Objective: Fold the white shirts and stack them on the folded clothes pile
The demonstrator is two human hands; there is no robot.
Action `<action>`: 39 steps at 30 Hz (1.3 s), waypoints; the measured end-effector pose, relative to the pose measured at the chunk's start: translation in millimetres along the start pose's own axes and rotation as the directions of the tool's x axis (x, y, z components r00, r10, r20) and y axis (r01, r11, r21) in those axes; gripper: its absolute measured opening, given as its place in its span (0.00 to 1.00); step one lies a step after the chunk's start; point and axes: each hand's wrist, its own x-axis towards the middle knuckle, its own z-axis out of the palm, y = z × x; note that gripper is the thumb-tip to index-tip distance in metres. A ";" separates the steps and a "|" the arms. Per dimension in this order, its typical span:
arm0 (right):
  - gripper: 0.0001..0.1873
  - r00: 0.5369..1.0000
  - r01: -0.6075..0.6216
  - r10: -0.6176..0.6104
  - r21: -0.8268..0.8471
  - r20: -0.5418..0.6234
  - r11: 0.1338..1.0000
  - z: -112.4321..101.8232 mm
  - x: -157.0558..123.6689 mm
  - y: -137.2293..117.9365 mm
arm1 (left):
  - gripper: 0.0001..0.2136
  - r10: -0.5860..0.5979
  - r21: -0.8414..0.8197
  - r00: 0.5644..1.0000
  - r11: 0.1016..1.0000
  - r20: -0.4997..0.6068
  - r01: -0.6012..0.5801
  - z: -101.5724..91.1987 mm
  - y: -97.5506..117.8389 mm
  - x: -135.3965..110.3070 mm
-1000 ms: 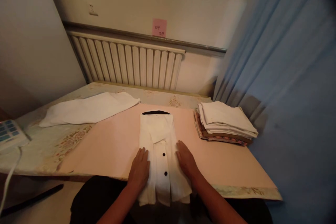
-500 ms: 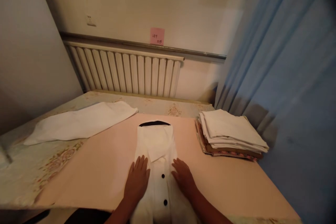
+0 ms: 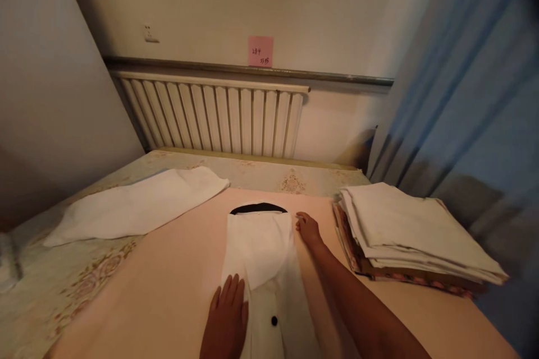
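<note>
A folded white shirt (image 3: 265, 258) lies lengthwise before me, with a black button showing down its front and a black band at its far end. My left hand (image 3: 226, 314) rests flat on its left side, fingers stretched out. Beside the far right corner of the shirt is my right hand (image 3: 309, 230). Its fingers are loosely bent and a little apart, with nothing visible in them.
A pink cloth (image 3: 177, 280) covers part of the flowered tablecloth (image 3: 96, 275). On the left lies a long white folded cloth (image 3: 138, 205); at right stands a stack of folded cloths (image 3: 412, 230). Behind are a radiator (image 3: 219, 115) and a blue curtain (image 3: 458, 112).
My right hand has left the shirt's right side and moved forward to beside its far corner. My left hand stays flat on the left side. The view has shifted slightly.
</note>
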 end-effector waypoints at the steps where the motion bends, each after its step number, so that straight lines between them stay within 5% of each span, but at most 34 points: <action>1: 0.25 1.000 -0.002 0.002 -0.017 0.023 1.000 2.8 7.6 -0.6 | 0.19 0.008 0.015 1.000 1.000 -0.008 -0.008 -0.6 -0.2 0.4; 8: 0.12 0.971 0.121 -0.067 -0.229 0.229 0.966 6.4 48.0 -9.0 | 0.19 0.027 0.052 0.999 0.998 -0.030 -0.025 -3.6 -0.4 3.4; 15: 0.16 0.960 0.199 -0.078 -0.460 0.268 0.865 15.3 72.0 -23.0 | 0.19 0.008 0.001 1.000 1.000 0.021 -0.008 -6.4 -0.2 2.5; 21: 0.11 0.967 0.237 -0.152 -0.510 0.202 0.827 21.5 48.4 -26.1 | 0.20 -0.025 -0.049 0.998 0.998 0.062 0.028 -5.0 0.8 2.1; 26: 0.22 0.955 0.289 -0.282 -0.500 0.091 0.817 15.7 16.9 -28.0 | 0.19 -0.050 -0.085 0.996 0.995 0.078 0.056 -2.9 2.1 0.5; 34: 0.23 0.877 0.481 -0.407 -0.442 0.257 0.757 56.0 -34.0 -22.0 | 0.19 -0.064 -0.064 0.994 0.996 0.090 0.070 -6.0 4.8 0.8; 39: 0.21 0.891 0.454 -0.388 -0.444 0.236 0.772 50.8 -37.8 -35.9 | 0.19 -0.081 -0.072 0.993 0.994 0.090 0.088 -8.0 5.9 1.9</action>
